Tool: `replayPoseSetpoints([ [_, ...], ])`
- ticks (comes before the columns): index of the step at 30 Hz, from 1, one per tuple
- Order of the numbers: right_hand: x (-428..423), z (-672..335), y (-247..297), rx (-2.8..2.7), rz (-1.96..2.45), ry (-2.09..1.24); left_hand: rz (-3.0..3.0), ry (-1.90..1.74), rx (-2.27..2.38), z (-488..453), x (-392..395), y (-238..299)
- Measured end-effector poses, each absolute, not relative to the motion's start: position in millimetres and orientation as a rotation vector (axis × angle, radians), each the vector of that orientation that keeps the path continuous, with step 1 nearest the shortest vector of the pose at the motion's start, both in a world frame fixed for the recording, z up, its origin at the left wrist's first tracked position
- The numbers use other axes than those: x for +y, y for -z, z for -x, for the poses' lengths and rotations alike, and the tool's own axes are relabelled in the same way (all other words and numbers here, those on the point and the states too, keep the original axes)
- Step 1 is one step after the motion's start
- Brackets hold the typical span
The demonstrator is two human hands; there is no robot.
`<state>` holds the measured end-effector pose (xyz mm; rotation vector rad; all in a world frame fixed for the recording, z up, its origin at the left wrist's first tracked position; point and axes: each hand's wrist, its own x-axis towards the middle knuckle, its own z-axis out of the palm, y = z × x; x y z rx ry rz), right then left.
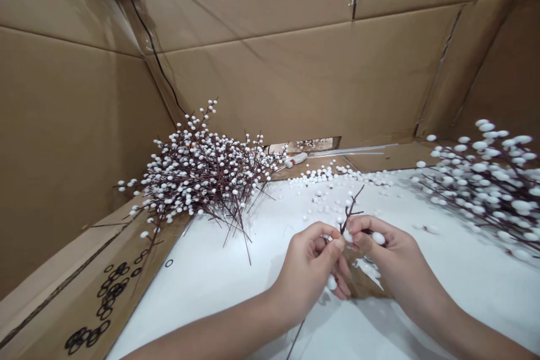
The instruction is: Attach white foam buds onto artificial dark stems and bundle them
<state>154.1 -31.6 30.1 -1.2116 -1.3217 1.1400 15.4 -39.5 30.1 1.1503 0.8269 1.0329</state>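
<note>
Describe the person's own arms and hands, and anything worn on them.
The left hand and right hand are bare: no gloves, rings or watch show. Both forearms are uncovered right to the picture's edge, with no sleeve, band or marking in sight.

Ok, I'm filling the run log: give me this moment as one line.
left hand: pinches twig | right hand: pinches twig, white bead on it | table: loose beads, left twig pile, right twig pile
</note>
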Motion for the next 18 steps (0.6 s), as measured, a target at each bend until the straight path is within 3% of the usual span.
replayPoseSetpoints([
  [18,-26.3,-152.6,-23.2,-1.284,1.403,-1.009,-1.132,-1.014,0.842,-16.9,-35.9,-18.8],
])
